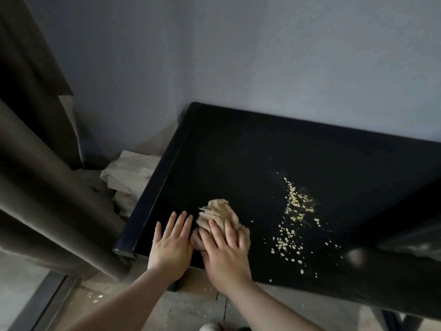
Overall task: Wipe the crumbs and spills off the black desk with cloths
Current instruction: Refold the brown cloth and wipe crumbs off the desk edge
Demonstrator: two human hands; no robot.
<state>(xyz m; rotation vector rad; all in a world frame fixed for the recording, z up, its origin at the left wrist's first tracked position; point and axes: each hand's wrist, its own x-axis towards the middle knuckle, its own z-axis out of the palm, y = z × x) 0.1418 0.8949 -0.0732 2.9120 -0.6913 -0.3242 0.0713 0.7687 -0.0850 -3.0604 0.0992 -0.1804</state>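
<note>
A black desk point(238, 158) stands against the wall. A crumpled beige cloth point(218, 215) lies near the desk's front left. My right hand point(225, 252) presses flat on the cloth's near part, fingers spread over it. Beside it on the left, my left hand point(170, 244) rests flat on the bare desk top, holding nothing. To the right of the cloth, pale yellow crumbs point(294, 218) are scattered in a band from the desk's middle down to its front edge.
A dark curtain point(43, 175) hangs at the left, with crumpled paper point(128, 174) between it and the desk. A few crumbs point(95, 297) lie on the floor below the front edge. A dark object point(410, 223) sits at the desk's right.
</note>
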